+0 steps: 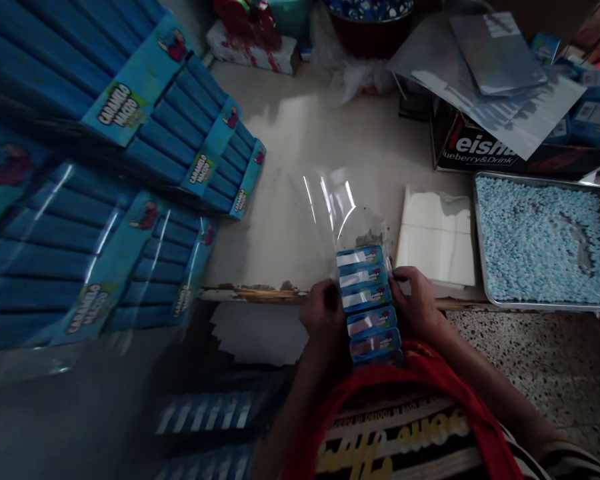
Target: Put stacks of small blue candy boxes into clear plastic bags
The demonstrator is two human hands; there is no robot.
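Observation:
A row of several small blue candy packs (370, 299) sits in a clear plastic bag (337, 207), running from the table edge toward my body. On the left side of the bag, my left hand (324, 312) is closed with fingers curled by its edge; the fingertips are partly in shadow. Across from it, my right hand (416, 299) pinches the bag's right edge between thumb and fingers. The far end of the bag lies loose and shiny over the tabletop.
Stacked blue candy display boxes (130, 113) fill the left, some under clear film. White paper sheets (437, 237) and a metal tray (483, 280) of small pale-blue pieces lie to the right. Behind them is a black carton (480, 150) with plastic sheets (500, 60). The table edge (260, 293) is chipped.

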